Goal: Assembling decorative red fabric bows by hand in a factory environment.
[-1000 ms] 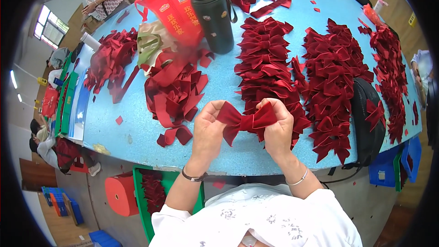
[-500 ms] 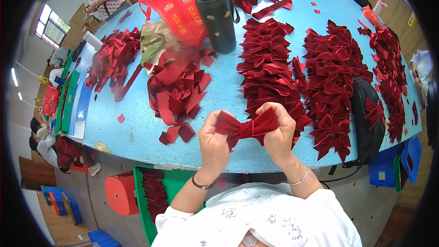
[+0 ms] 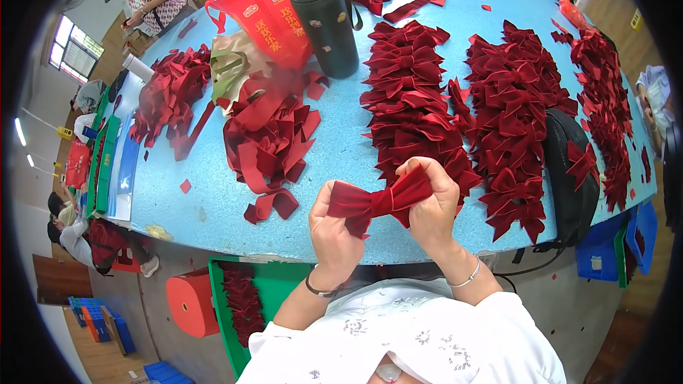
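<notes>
One dark red bow [image 3: 383, 203], held between my hands: left hand [image 3: 337, 238] pinching its left loop, right hand [image 3: 434, 208] pinching its right. Just beyond my right hand, a row of bows [image 3: 409, 103] (same red, overlapping). Ahead and left of my left hand, loose ribbon strips [image 3: 269, 146]; farther ahead, one dark flask [image 3: 326, 32].

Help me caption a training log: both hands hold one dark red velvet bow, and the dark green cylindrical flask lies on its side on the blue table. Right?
No: the dark green cylindrical flask stands upright on the blue table, not on its side, as the head view shows. The left hand and right hand do hold one dark red velvet bow.
</notes>
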`<move>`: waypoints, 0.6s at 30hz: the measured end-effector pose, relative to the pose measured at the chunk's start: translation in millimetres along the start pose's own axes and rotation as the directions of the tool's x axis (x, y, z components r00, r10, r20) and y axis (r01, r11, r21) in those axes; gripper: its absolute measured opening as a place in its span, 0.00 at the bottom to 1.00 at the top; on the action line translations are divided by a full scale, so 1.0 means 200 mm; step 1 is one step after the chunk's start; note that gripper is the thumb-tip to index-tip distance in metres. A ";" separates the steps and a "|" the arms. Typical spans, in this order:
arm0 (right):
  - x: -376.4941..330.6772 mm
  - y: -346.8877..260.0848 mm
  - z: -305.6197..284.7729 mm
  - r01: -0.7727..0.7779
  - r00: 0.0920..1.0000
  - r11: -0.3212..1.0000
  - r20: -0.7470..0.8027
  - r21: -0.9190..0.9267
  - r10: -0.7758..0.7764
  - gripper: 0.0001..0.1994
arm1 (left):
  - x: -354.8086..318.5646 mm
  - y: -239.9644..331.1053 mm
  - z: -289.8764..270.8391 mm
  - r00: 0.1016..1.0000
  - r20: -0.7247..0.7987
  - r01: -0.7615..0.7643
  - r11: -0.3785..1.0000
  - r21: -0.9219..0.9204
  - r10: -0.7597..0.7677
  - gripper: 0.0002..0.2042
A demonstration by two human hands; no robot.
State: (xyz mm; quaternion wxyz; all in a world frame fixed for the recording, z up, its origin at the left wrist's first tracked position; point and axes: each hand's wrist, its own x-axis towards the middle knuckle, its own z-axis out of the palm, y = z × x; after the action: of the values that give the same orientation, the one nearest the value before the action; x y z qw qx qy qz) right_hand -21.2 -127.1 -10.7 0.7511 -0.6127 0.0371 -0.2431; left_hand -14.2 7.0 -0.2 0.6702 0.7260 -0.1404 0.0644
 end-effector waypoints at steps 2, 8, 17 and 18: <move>0.00 0.02 -0.01 -0.050 0.999 0.998 -0.007 0.049 0.050 0.03 | 0.00 -0.01 0.01 0.992 0.045 -0.123 0.963 0.241 0.115 0.06; 0.00 0.04 0.00 -0.172 0.983 0.956 -0.019 0.238 0.182 0.03 | -0.02 -0.05 0.06 0.961 -0.147 0.168 0.918 -0.359 -0.233 0.07; 0.04 0.11 -0.03 -0.266 0.963 0.918 0.034 0.295 0.268 0.04 | 0.08 -0.08 0.02 0.916 0.022 0.357 0.786 -0.505 -0.401 0.05; 0.03 0.09 -0.03 -0.269 0.962 0.918 0.038 0.292 0.270 0.04 | 0.09 -0.08 0.02 0.915 0.018 0.356 0.784 -0.508 -0.403 0.05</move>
State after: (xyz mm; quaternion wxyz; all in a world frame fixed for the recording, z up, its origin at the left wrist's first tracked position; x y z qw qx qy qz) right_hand -12.3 -133.1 -28.3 0.8601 -0.4826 0.0858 -0.1411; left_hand 6.9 1.8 -10.1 0.8400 0.5363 0.0275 -0.0773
